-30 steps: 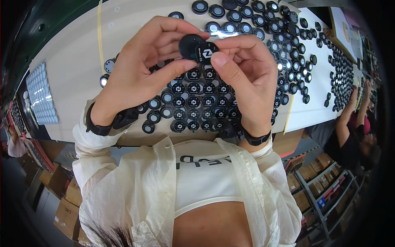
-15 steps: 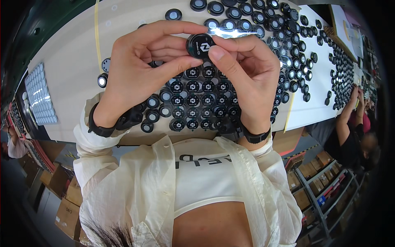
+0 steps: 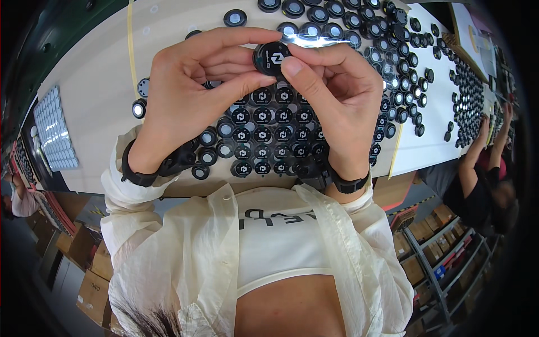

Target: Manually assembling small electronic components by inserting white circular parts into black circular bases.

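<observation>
Both hands are raised over the table around one round black disc point(image 3: 268, 56) with a white emblem. My left hand point(image 3: 193, 84) pinches its left edge, with index fingertip above and thumb below. My right hand point(image 3: 339, 84) is closed on the right side, its thumb pressed on the face near the emblem. A glossy clear film strip point(image 3: 323, 41) catches light beside the right index finger; I cannot tell whether the fingers hold it. Below the hands lie even rows of black discs with white emblems point(image 3: 263, 135), partly covered by the right wrist.
Many loose black discs with pale centres point(image 3: 352, 21) spread across the back and right of the table. A sheet of pale round pieces point(image 3: 56, 129) lies at far left. Yellow tape point(image 3: 132, 45) crosses the tabletop. Another person's arms point(image 3: 477, 143) reach in at far right.
The disc and both hands have shifted very slightly, with the same grip kept. At far right, the other person's one arm has lifted outward.
</observation>
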The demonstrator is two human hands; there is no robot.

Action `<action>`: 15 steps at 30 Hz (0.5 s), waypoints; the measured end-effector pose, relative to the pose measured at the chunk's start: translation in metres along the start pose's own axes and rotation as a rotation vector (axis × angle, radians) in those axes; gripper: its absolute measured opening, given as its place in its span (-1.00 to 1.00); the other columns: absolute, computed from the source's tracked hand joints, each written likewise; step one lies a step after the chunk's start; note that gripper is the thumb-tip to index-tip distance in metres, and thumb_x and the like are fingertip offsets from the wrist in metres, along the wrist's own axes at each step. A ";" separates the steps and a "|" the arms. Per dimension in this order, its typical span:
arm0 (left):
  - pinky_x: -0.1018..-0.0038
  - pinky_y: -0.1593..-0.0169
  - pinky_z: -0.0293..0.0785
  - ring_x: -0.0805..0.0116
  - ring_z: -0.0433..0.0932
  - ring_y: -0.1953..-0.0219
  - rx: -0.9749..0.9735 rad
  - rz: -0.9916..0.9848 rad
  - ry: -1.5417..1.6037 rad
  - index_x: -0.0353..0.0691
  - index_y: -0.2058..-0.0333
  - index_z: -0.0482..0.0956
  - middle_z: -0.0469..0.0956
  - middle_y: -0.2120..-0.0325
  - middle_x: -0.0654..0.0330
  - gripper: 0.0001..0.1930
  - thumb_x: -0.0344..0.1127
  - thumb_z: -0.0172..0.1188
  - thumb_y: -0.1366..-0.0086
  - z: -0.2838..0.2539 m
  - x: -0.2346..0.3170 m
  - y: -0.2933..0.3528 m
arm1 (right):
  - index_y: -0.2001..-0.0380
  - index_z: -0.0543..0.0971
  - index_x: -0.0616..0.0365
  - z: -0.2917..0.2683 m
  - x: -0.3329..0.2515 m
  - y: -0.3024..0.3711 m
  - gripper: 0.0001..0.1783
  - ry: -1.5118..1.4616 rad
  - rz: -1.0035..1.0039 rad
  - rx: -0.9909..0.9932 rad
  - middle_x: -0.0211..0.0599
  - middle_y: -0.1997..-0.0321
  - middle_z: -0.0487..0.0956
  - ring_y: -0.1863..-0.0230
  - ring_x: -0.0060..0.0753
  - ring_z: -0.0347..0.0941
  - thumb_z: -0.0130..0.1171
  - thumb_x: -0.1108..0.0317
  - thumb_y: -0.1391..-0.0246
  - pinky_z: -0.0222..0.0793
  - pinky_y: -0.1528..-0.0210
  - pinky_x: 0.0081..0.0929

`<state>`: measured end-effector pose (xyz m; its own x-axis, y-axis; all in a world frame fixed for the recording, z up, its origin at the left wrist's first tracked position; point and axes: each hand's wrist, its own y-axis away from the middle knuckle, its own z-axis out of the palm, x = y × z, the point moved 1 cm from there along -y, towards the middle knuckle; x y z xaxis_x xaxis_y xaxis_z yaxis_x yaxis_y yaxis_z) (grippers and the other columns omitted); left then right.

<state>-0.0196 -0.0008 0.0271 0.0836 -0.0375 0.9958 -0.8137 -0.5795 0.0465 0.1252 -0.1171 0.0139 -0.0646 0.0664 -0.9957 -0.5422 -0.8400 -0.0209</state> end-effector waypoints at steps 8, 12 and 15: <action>0.53 0.01 0.61 0.37 0.66 0.14 0.057 0.024 -0.115 -0.40 -0.06 0.54 0.64 0.12 0.02 -0.55 -0.69 0.26 -0.15 0.005 -0.002 0.002 | 0.30 0.70 0.27 0.001 0.002 0.000 -0.87 0.017 0.035 0.021 -0.71 0.65 0.38 0.61 -0.93 0.12 0.37 0.53 -0.02 -0.03 0.59 -0.82; 0.53 0.01 0.61 0.39 0.66 0.14 0.084 0.064 -0.199 -0.36 -0.06 0.55 0.64 0.13 0.04 -0.55 -0.68 0.26 -0.16 0.007 -0.003 0.001 | 0.28 0.71 0.26 0.001 0.008 -0.001 -0.83 0.025 0.009 0.027 -0.64 0.62 0.44 0.61 -0.90 0.15 0.38 0.52 0.00 0.00 0.59 -0.82; 0.51 -0.01 0.60 0.39 0.64 0.11 0.050 0.061 -0.169 -0.37 -0.06 0.55 0.64 0.11 0.08 -0.59 -0.64 0.25 -0.19 0.002 -0.005 -0.002 | 0.26 0.71 0.28 0.006 0.004 -0.002 -0.81 0.190 -0.148 0.056 -0.49 0.55 0.54 0.62 -0.81 0.25 0.36 0.53 0.01 0.11 0.60 -0.79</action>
<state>-0.0171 -0.0015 0.0222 0.1336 -0.2078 0.9690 -0.7909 -0.6115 -0.0221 0.1215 -0.1119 0.0103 0.1745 0.0800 -0.9814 -0.5798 -0.7972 -0.1681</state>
